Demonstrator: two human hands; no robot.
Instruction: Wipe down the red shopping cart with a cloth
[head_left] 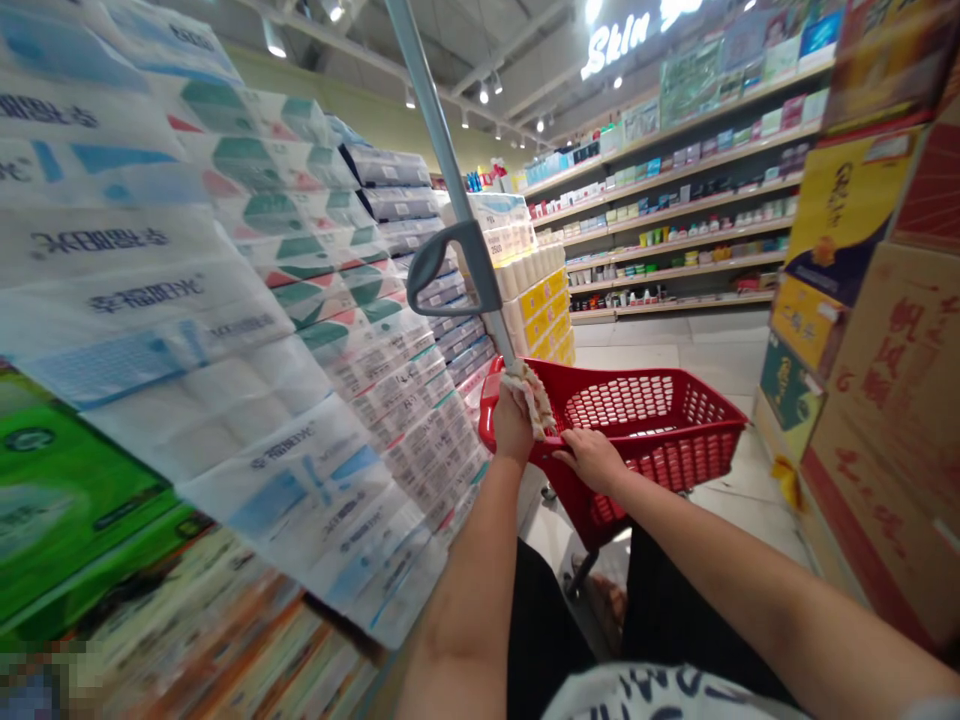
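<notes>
Gripping a slim grey pole (437,130) in the left hand (513,425), its fingers closed around it just below a crumpled pale cloth (532,400), the person lays the right hand (592,460) on the rim of a red plastic shopping basket (652,425), fingers curled over in a light hold. In the head view, the basket sits just ahead of the body, on a cart by the look of it. It should feel light and stiff, though the thin pole may flex; the rim and the grey loop handle (444,240) look like the firmest places to hold. Wrapped toilet paper packs (225,300) tower close on the left, with shelves (675,220) and cardboard cartons (885,400) to the right. The cart's wheels are mostly hidden, the cloth's print is hard to make out, and the bottom left corner is pixelated.
</notes>
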